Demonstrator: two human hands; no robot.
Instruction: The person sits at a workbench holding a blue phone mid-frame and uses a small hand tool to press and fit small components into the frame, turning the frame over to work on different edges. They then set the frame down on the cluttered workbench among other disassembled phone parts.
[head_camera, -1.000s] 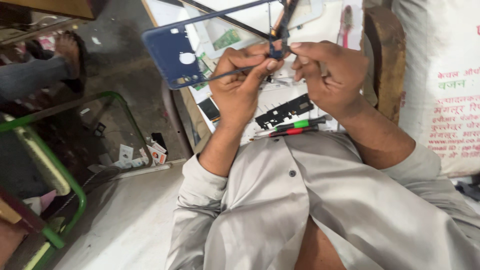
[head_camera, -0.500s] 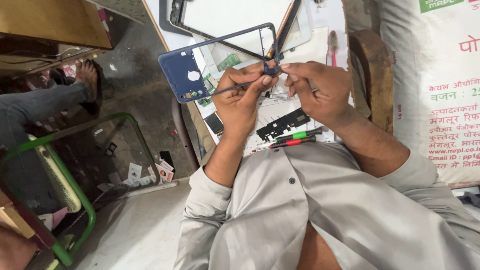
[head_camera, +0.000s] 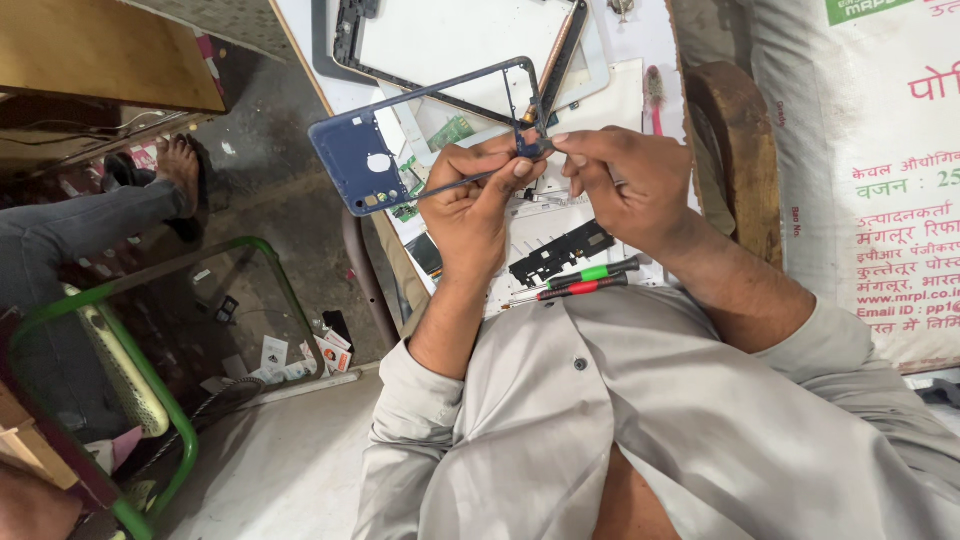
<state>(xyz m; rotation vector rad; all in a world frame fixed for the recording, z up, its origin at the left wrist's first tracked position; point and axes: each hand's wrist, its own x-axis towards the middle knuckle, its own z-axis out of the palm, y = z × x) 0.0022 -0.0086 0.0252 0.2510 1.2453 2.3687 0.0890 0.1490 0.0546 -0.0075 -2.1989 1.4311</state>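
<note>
Left hand (head_camera: 470, 205) is clenched on the blue phone frame (head_camera: 400, 150), fingers wrapped over its lower rail, thumb tip pressed near the frame's right corner. Right hand (head_camera: 625, 185) pinches that same corner from the other side, thumb and forefinger closed on it; a thin tool may be in that pinch, too small to tell. Fingertips of both hands nearly meet at the corner.

The frame is held up above the white worktop (head_camera: 640, 45), tilted, its solid blue end with a round cutout pointing left past the table edge, its open rectangular part over the bench.

Under the hands: a black plastic phone part (head_camera: 560, 252) lies on the worktop, and just beside it a green-handled screwdriver (head_camera: 592, 272) and a red-handled screwdriver (head_camera: 580, 289), lying parallel, close to the person's grey shirt (head_camera: 640, 420).

Further up the bench: a larger dark bezel with a white panel (head_camera: 450, 40), partly under the raised frame. A small green circuit board (head_camera: 452, 133) shows through the frame opening. A pink-handled tool (head_camera: 655, 95) lies near the right edge.

Right of the bench: a round wooden piece (head_camera: 735, 140), then a white printed sack (head_camera: 880, 170).

Left, on the floor: another person's bare foot (head_camera: 180, 165) and a green metal tube frame (head_camera: 170, 400).
</note>
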